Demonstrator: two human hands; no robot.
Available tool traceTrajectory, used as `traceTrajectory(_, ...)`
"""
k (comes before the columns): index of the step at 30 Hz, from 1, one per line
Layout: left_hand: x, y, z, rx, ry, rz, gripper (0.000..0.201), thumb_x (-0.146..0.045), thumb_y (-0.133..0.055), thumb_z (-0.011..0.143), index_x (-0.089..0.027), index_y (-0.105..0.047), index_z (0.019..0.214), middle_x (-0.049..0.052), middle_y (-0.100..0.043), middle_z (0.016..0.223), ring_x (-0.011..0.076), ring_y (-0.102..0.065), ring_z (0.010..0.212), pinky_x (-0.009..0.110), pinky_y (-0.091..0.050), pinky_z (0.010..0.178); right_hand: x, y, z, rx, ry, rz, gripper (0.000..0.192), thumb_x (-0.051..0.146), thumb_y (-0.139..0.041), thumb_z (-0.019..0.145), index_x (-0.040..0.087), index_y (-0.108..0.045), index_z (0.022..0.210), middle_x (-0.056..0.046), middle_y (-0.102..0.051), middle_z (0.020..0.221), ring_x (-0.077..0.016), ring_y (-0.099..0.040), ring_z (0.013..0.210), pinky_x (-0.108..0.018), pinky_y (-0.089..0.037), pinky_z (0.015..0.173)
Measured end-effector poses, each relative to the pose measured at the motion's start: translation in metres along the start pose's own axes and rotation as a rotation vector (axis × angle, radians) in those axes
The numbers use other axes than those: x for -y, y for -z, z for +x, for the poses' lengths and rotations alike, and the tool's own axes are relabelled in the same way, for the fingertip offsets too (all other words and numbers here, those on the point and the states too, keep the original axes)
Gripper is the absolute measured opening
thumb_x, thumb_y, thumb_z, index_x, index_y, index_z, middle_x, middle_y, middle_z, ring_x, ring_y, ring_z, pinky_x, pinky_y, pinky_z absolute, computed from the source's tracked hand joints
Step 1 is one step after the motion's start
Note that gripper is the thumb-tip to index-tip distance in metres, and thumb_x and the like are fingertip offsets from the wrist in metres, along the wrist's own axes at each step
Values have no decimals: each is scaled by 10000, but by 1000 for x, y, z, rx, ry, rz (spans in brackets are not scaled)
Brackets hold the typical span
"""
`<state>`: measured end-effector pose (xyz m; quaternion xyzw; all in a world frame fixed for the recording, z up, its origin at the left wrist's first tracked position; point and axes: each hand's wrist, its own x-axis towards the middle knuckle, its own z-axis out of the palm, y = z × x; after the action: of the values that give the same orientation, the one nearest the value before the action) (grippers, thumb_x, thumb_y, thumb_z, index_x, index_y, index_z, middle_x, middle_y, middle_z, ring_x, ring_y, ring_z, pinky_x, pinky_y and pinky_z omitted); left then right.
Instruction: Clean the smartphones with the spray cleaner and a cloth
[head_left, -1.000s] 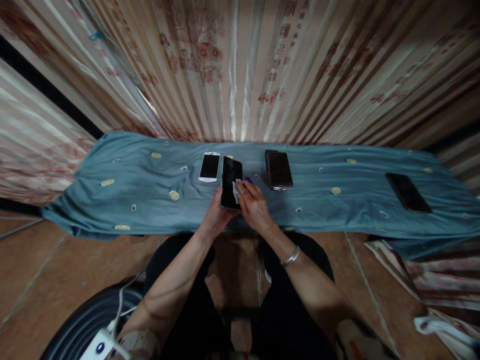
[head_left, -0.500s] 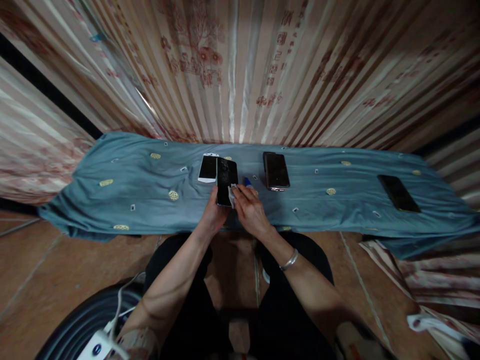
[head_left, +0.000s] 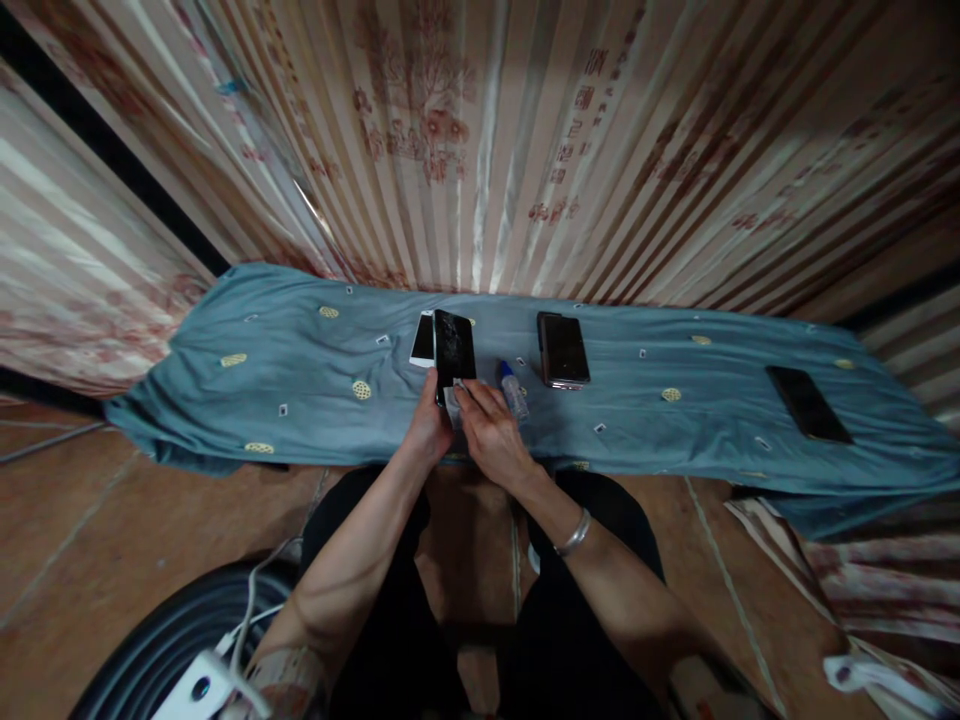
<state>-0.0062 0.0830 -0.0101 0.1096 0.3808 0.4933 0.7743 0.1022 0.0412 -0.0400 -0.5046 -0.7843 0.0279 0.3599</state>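
Observation:
A dark smartphone (head_left: 454, 345) with marks across its upper screen is gripped at its lower left edge by my left hand (head_left: 430, 422). My right hand (head_left: 491, 430) presses a small pale wiping cloth (head_left: 452, 400) onto the lower part of that screen, fingers closed over it. Partly covered behind the held phone lies a white phone (head_left: 422, 342) with a black screen. Just right of my right hand, a small clear bottle (head_left: 514, 392) with a blue cap lies on the cloth-covered bench.
A blue-green patterned sheet (head_left: 315, 400) covers the long bench. A phone in a dark case (head_left: 564, 350) lies right of centre, and another dark phone (head_left: 808, 403) at the far right. Curtains (head_left: 495, 150) hang behind. At lower left, a white power strip (head_left: 196, 688) rests over a black coil (head_left: 142, 650).
My right hand has slid the cloth toward the lower left of the screen, and the bottle beside it now shows more fully. The whole view has shifted slightly.

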Motion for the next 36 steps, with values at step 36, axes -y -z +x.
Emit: traceTrajectory(36, 30, 9, -10, 12, -152, 342, 483, -424, -558, 968, -164, -616, 1371, 136, -689, 1328, 301, -614, 1268, 415, -594, 926, -26, 4, 34, -54, -65, -60, 531, 85, -418, 957, 154, -548, 1468, -138, -509, 1551, -282, -405, 1481, -509, -377, 1230)
